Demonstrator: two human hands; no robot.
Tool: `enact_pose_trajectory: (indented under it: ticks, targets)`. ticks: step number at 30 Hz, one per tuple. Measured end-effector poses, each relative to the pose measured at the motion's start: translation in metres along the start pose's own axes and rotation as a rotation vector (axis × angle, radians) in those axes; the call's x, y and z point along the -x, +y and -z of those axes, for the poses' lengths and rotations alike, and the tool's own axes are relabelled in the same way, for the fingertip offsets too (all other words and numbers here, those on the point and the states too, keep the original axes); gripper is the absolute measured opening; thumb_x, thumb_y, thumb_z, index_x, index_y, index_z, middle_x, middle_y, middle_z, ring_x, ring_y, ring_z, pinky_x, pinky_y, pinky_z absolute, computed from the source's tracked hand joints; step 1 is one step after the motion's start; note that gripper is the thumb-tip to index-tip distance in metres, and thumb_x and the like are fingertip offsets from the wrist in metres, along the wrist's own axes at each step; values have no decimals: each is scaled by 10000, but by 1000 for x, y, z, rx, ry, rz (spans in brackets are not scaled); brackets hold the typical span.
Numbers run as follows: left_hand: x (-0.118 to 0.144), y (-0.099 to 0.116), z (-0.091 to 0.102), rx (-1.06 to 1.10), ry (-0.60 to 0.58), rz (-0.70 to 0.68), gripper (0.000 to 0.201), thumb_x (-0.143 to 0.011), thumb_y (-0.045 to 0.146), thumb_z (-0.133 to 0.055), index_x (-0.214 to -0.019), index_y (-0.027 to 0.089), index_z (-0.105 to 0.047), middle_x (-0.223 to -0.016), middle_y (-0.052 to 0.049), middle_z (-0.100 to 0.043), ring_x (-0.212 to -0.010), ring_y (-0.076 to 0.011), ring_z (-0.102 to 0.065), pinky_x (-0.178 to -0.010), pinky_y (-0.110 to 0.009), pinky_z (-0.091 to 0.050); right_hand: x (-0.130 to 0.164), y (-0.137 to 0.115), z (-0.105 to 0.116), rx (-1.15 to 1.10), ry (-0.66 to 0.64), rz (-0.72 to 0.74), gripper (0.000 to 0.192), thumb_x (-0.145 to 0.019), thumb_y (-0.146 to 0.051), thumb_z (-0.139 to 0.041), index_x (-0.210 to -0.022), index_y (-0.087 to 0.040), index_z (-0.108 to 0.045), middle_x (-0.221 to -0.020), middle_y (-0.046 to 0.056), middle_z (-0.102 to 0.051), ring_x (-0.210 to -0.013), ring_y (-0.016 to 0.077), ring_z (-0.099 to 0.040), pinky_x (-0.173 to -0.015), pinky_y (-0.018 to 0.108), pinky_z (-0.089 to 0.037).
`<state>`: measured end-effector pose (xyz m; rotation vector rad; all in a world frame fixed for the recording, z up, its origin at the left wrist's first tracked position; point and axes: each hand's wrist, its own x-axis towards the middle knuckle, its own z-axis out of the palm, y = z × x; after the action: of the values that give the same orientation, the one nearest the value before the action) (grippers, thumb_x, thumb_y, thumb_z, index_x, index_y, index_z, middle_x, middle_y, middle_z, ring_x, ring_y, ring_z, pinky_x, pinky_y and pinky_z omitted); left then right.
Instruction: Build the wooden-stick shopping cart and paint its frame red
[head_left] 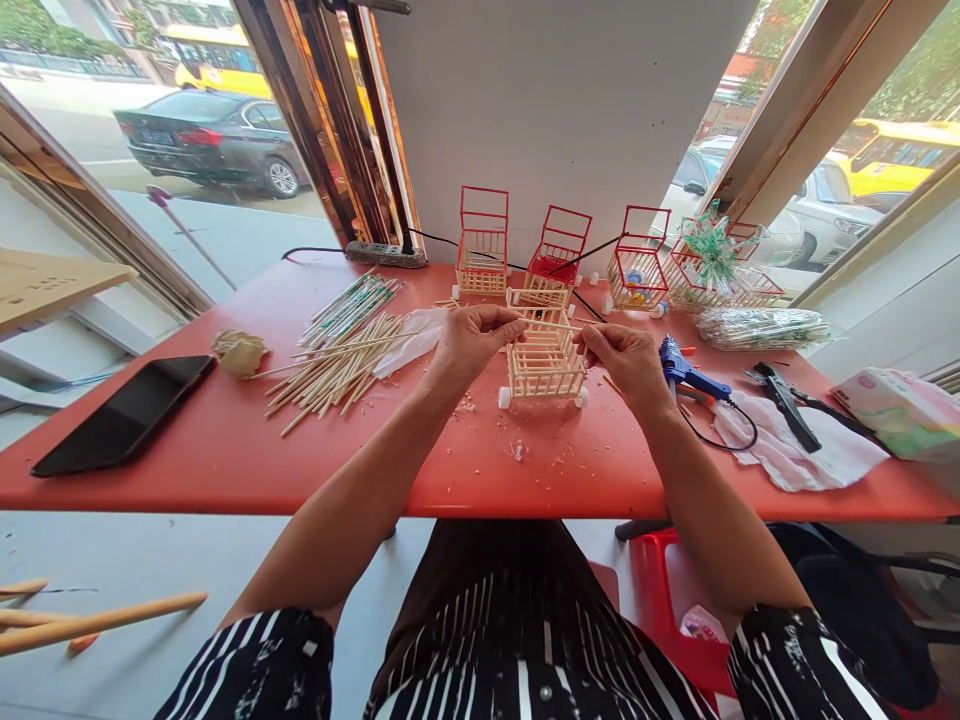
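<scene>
A small cart of thin wooden sticks [547, 375] with white wheels stands on the red table in front of me. Across its top runs a thin wooden stick [553, 324], pinched at one end by my left hand [480, 340] and at the other by my right hand [621, 358]. Whether the stick touches the cart's frame, I cannot tell. To the left of my left hand lies a loose pile of wooden sticks [341, 372]. Just right of my right hand is a blue glue gun [694, 372].
Finished-looking carts with red frames [484, 240] line the back by the wall. A phone [124, 415] and a crumpled brown lump [240, 353] lie left. Black-handled pliers [787, 405] rest on a white cloth [840, 458] at right. A power strip [385, 254] sits behind.
</scene>
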<state>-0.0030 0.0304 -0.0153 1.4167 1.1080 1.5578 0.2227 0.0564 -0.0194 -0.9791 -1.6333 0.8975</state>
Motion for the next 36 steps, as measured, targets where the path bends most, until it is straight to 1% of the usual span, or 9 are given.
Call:
enact_pose_trajectory:
  ticks: [4, 6, 12, 19, 24, 27, 30, 33, 36]
  targets:
    - [-1, -4, -1, 32, -11, 2, 331, -629, 450, -943, -720, 170, -793, -674, -34, -743, -662, -144, -643, -692, -284, -531, 0, -2, 3, -46, -23, -45, 561, -719, -753, -808, -736, -193, -770, -755, 44, -718, -598, 105, -569, -605, 276, -539]
    - [-1, -5, -1, 48, -14, 4, 348, -636, 468, -937, -744, 167, -797, -691, -33, -750, -669, -141, -646, -699, -281, -534, 0, -2, 4, -71, -39, -60, 571, -705, -758, -819, -751, -191, -775, -778, 51, -739, -615, 105, -587, -609, 269, -549]
    - [-1, -6, 1, 17, -24, -24, 324, -683, 470, -917, -758, 175, -805, -740, -48, -768, -713, -153, -665, -721, -285, -543, 2, -1, 6, -88, -24, -42, 538, -726, -721, -833, -809, -190, -814, -773, 46, -756, -612, 94, -576, -547, 236, -486]
    - [-1, -5, 1, -37, 3, -73, 328, -683, 488, -916, -727, 180, -811, -724, -47, -772, -725, -171, -687, -746, -301, -566, 2, -1, 5, -69, 4, -27, 523, -724, -713, -830, -752, -191, -809, -752, 42, -752, -591, 95, -569, -557, 250, -497]
    - [0, -5, 1, -82, 33, -96, 350, -668, 522, -911, -708, 188, -817, -710, -50, -777, -724, -185, -697, -747, -315, -577, 2, 2, 3, -99, 19, -42, 556, -686, -746, -837, -720, -191, -803, -747, 49, -759, -620, 109, -617, -595, 249, -535]
    - [0, -5, 0, -74, 31, -85, 351, -655, 521, -916, -700, 188, -815, -710, -53, -779, -727, -191, -704, -749, -321, -583, 3, 4, 2, -130, 24, -56, 559, -670, -746, -851, -755, -195, -821, -762, 50, -770, -622, 106, -614, -615, 251, -552]
    - [-1, -6, 0, -38, 24, -71, 321, -654, 486, -915, -711, 187, -816, -714, -52, -778, -724, -188, -703, -753, -323, -584, 3, 3, 2, -152, 14, -57, 547, -676, -733, -861, -772, -195, -827, -760, 49, -769, -610, 96, -596, -606, 241, -540]
    - [-1, -7, 0, 48, 20, -35, 286, -663, 448, -893, -727, 180, -816, -706, -51, -773, -695, -165, -683, -727, -304, -566, 3, 2, 3, -148, -19, -55, 557, -736, -743, -815, -766, -188, -817, -778, 64, -771, -625, 101, -602, -558, 229, -494]
    - [-1, -7, 0, 124, 24, 31, 303, -650, 459, -882, -726, 174, -810, -704, -55, -769, -672, -144, -656, -701, -285, -539, 3, 2, 3, -147, -27, -47, 580, -757, -758, -788, -803, -181, -818, -801, 72, -775, -628, 97, -592, -510, 218, -436]
